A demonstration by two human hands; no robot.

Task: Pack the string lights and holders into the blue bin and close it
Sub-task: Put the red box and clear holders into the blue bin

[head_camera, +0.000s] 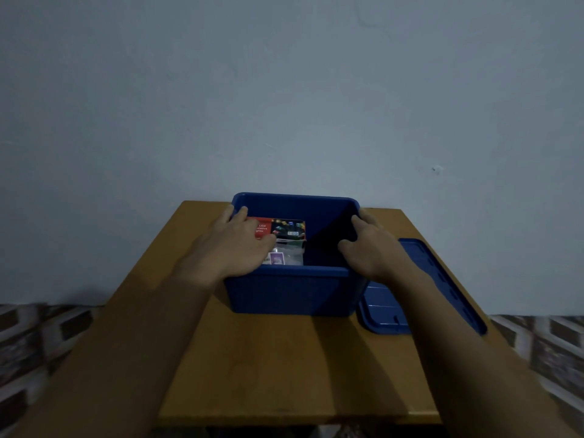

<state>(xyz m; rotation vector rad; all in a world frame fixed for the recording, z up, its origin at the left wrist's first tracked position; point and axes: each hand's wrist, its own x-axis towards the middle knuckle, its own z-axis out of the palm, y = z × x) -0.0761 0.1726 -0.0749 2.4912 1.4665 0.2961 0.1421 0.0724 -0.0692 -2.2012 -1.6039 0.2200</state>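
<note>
The blue bin [290, 295] stands open on a small wooden table [278, 368]. Inside, on its left half, lies a box of LED string lights [284, 229] with a clear packet of holders [284, 256] in front of it. My left hand [240, 245] grips the bin's left rim, fingers over the edge and thumb reaching inside toward the box. My right hand [369, 245] grips the right rim, fingers curled over it. The blue lid [420, 286] lies flat on the table to the right of the bin, partly under my right forearm.
A plain grey-blue wall rises directly behind the table. Patterned floor tiles [47, 339] show on both sides. The table's front edge [284, 417] is close to me, with bare wood in front of the bin.
</note>
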